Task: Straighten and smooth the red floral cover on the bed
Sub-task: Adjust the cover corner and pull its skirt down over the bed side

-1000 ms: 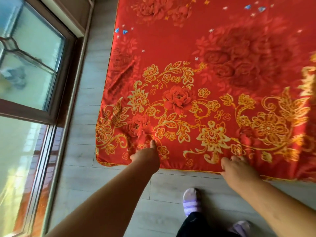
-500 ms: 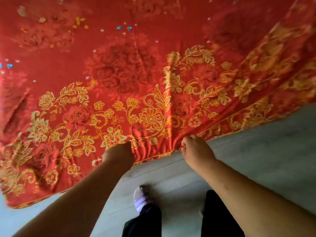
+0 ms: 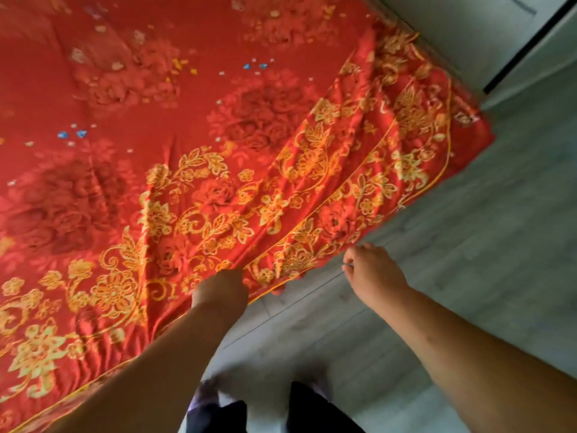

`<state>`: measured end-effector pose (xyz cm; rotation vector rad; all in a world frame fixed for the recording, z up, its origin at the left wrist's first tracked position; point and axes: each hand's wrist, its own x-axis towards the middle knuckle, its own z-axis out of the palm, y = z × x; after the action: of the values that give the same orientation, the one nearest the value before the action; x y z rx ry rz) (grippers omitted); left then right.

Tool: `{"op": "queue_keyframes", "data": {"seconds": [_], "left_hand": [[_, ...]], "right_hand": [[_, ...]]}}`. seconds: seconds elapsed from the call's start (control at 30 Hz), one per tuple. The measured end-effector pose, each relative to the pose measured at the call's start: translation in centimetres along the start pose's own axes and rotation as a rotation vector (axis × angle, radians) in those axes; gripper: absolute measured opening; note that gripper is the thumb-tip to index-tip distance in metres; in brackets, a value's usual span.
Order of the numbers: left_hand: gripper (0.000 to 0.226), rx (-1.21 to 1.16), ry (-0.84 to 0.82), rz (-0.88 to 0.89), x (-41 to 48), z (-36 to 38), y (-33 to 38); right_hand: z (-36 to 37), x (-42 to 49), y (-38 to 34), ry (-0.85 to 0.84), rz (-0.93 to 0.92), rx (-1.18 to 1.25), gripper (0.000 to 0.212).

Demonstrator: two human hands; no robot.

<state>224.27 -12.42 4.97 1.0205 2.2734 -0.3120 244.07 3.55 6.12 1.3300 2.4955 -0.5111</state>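
The red floral cover [image 3: 193, 126] with gold flower borders lies over the bed and fills the left and top of the head view. Toward the right corner [image 3: 415, 142] it is bunched in long diagonal folds, and its hem hangs toward the floor. My left hand [image 3: 220, 289] is closed on the cover's near edge, pinching a fold. My right hand [image 3: 371, 270] sits with curled fingers right at the hem further right; whether it holds the cloth is unclear.
Grey wood-look floor [image 3: 468, 276] runs along the near and right side of the bed. A white cabinet or door panel [image 3: 487, 35] with a dark gap stands at the top right. My legs in dark trousers [image 3: 312, 410] are at the bottom.
Both hands have shifted right along the near hem, from the left corner by the window toward the right corner. The window has left view. The cover now shows diagonal folds on the right.
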Motion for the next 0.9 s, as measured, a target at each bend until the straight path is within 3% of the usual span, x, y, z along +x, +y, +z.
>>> {"op": "queue_keyframes", "data": {"seconds": [0.3, 0.73, 0.9], "left_hand": [[0.033, 0.007, 0.014, 0.080, 6.8, -3.6, 12.0], [0.032, 0.000, -0.045, 0.182, 23.6, -12.6, 31.1], [0.032, -0.108, -0.023, 0.169, 26.9, -14.3, 38.7]], "right_hand": [[-4.2, 7.1, 11.7, 0.056, 0.110, 0.131, 0.020], [-12.1, 25.1, 28.7, 0.052, 0.213, 0.203, 0.017], [-14.5, 30.7, 35.0, 0.050, 0.250, 0.184, 0.019]]}}
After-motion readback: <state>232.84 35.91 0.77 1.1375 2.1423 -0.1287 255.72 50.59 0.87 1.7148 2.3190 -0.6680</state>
